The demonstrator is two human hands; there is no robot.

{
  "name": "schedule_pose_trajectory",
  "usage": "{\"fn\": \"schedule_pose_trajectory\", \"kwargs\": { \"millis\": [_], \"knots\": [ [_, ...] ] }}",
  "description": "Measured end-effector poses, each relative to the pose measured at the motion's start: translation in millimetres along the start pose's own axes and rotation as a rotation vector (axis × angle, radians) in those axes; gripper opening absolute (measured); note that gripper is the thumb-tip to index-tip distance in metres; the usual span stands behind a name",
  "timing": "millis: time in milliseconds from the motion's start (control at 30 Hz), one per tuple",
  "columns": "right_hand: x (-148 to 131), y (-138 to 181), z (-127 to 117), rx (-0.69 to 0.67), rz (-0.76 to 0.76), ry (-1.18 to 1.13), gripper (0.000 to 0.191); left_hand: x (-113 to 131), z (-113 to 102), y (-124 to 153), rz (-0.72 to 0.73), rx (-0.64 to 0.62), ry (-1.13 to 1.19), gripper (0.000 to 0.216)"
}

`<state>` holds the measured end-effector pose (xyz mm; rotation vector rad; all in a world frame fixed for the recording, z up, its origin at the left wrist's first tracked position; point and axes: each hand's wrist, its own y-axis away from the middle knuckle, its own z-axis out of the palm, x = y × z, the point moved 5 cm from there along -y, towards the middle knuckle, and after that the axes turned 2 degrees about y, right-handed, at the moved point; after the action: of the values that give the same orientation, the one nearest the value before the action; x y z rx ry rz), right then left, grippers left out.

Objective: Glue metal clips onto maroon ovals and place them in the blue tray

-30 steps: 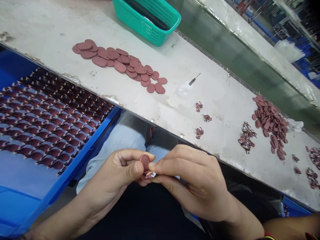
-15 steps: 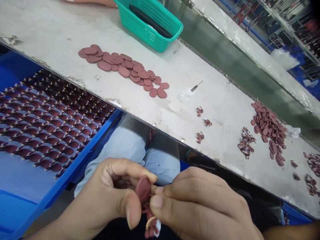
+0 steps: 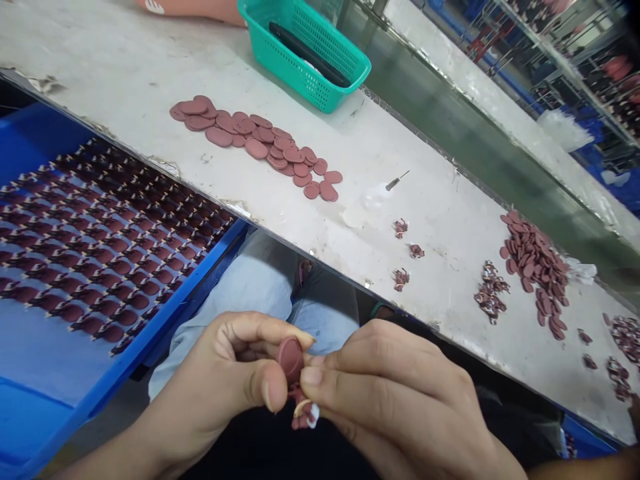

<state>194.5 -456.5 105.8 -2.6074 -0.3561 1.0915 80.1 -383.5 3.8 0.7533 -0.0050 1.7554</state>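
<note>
Close to my lap, my left hand [image 3: 240,373] pinches a dark red oval disc [image 3: 291,359] between thumb and fingers. My right hand [image 3: 395,393] grips a small dark red figurine piece [image 3: 305,413] with white and tan bits, at the disc's lower edge. The two parts touch; the joint itself is hidden by my fingertips. On the table ahead lie a spread of loose oval discs [image 3: 257,148] and a white bottle [image 3: 376,197] with a thin needle tip, blurred against the white surface. Several small figurine pieces [image 3: 401,279] lie to its right.
A blue tray [image 3: 200,270] at left holds rows of figurines joined to discs. A green basket [image 3: 320,100] with a black item stands at the back. Farther right are a pile of discs [image 3: 535,260] and a heap of figurine pieces [image 3: 490,293]. Table edge [image 3: 340,270] runs before my knees.
Both hands, with the disc and figurine piece between them, have shifted slightly; the figurine piece now sits higher in view. The camera view has moved a little. My grip looks the same.
</note>
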Motion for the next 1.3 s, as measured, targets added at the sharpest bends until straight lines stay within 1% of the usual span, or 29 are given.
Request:
{"fn": "schedule_pose_trajectory", "kwargs": {
  "millis": [67,167,233,333,367,400,467,567,633,800,967,1100,1300],
  "knots": [
    [0.7,-0.3,0.7,0.006,-0.012,-0.003,0.025,0.5,-0.7,-0.6,0.007,0.002,-0.003,0.03],
    [6.5,-1.2,4.5,0.018,0.018,0.015,0.019,0.7,-2.6,-3.6,0.01,0.001,0.009,0.028],
    [10.8,-2.2,7.7,0.045,0.02,0.003,0.023,-1.4,-6.5,-6.9,-0.008,0.016,0.043,0.028],
    [17.2,-3.6,9.1,0.152,0.016,-0.031,0.041,-8.9,-16.9,-11.7,-0.07,0.054,0.129,0.031],
    [20.2,-3.9,9.1,0.192,0.036,-0.031,0.044,-12.0,-21.1,-12.9,-0.094,0.069,0.161,0.032],
    [23.5,-4.0,9.5,0.225,0.064,-0.028,0.043,-14.7,-25.4,-13.9,-0.112,0.089,0.192,0.032],
    [30.2,-4.3,11.4,0.258,0.132,-0.024,0.037,-18.0,-32.7,-15.0,-0.131,0.123,0.247,0.032],
    [37.9,-5.5,17.5,0.232,0.198,-0.05,0.026,-16.7,-36.4,-15.6,-0.125,0.123,0.317,0.027],
    [40.5,-7.2,21.2,0.208,0.212,-0.077,0.022,-13.9,-35.7,-15.6,-0.119,0.11,0.349,0.028],
    [40.6,-13.9,25.0,0.192,0.219,-0.118,0.02,-9.5,-34.6,-14.1,-0.07,0.106,0.35,0.029],
    [37.4,-21.6,29.0,0.138,0.227,-0.157,0.022,-8.5,-40.4,-10.4,0.004,0.117,0.298,0.028],
    [36.7,-25.4,31.9,0.126,0.23,-0.169,0.021,-6.8,-45.7,-8.2,0.003,0.142,0.232,0.034],
    [38.6,-28.2,39.1,0.113,0.226,-0.198,0.02,-0.7,-45.3,-10.5,0.013,0.12,0.165,0.043]
  ]
}}
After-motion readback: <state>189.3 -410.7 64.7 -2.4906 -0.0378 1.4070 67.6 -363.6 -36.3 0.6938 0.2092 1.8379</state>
